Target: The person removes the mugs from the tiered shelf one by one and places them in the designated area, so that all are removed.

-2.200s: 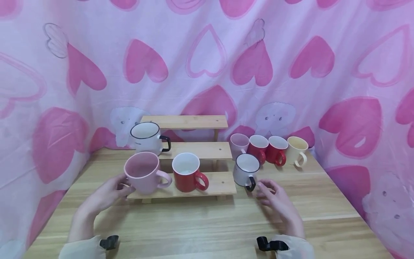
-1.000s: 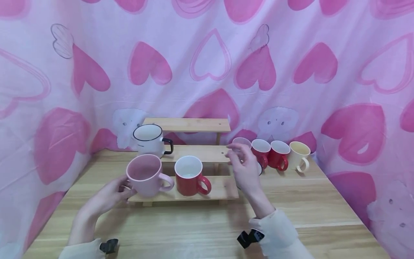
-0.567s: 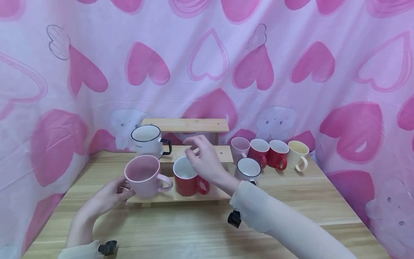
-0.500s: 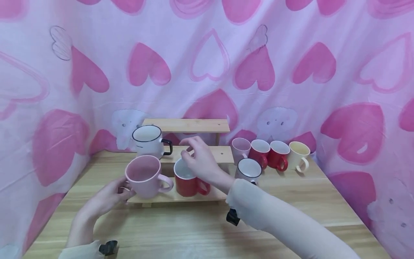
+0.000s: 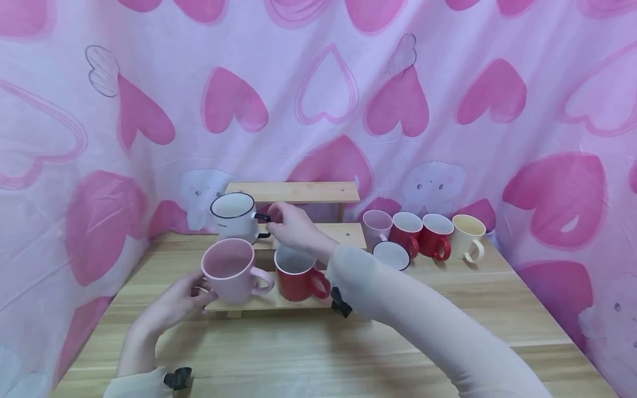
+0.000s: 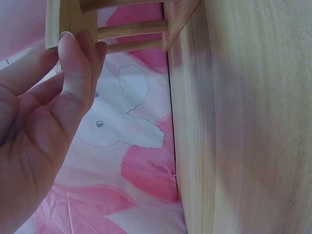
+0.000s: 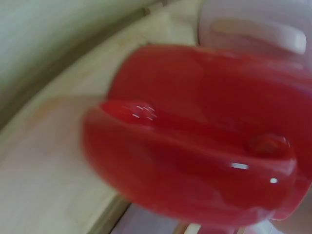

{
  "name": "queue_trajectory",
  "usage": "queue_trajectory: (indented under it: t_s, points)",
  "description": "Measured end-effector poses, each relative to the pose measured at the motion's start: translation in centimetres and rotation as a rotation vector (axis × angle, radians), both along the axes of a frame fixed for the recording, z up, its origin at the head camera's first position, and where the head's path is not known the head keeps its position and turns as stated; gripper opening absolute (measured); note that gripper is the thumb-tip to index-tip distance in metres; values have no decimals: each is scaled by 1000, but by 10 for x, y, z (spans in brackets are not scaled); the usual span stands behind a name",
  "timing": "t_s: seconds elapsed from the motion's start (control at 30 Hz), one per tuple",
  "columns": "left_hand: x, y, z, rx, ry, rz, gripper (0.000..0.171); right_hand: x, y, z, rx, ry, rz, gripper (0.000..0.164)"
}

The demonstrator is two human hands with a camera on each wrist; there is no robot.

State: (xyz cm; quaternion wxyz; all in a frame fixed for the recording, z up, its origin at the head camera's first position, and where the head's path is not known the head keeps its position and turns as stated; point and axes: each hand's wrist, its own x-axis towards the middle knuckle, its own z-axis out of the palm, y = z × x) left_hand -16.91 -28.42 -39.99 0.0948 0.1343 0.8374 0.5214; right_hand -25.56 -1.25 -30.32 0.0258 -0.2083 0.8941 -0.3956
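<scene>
My left hand (image 5: pixel 176 301) holds the left end of the lowest board of a three-tier wooden shelf (image 5: pixel 298 192), next to a pink mug (image 5: pixel 234 279). In the left wrist view its fingers (image 6: pixel 75 78) press against the board's end. My right hand (image 5: pixel 293 226) reaches over a red mug (image 5: pixel 296 281) and grips the black handle of a white mug (image 5: pixel 234 225) with a black rim. This white mug is on the middle board, at its left end. In the right wrist view the red mug's handle (image 7: pixel 190 165) fills the foreground, and the right fingers are hidden.
Right of the shelf, a second black-rimmed white mug (image 5: pixel 391 256) is partly hidden by the right sleeve (image 5: pixel 398 293). Behind it stand a pink mug (image 5: pixel 376 225), two red mugs (image 5: pixel 436 235) and a cream mug (image 5: pixel 466 235). A heart-patterned curtain (image 5: pixel 318 99) hangs close behind the table.
My right hand has moved left from the small white mug, across the red mug, to the handle of the white mug on the middle board. The left hand keeps its place.
</scene>
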Motion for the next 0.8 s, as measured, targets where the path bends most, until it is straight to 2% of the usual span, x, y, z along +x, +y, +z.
queue_trajectory:
  t_s: [0.17,0.33,0.53,0.8]
  points:
    - [0,0,0,-44,17,3,42,-6,-8,5,-44,-107,69,22]
    - [0,-1,0,-55,29,2,41,-11,-11,6,-73,-183,83,14]
    - [1,-2,-1,-40,20,1,44,-13,-12,6,-28,-178,100,19]
    - [0,0,1,-49,2,18,45,-13,-10,5,-49,-208,93,21]
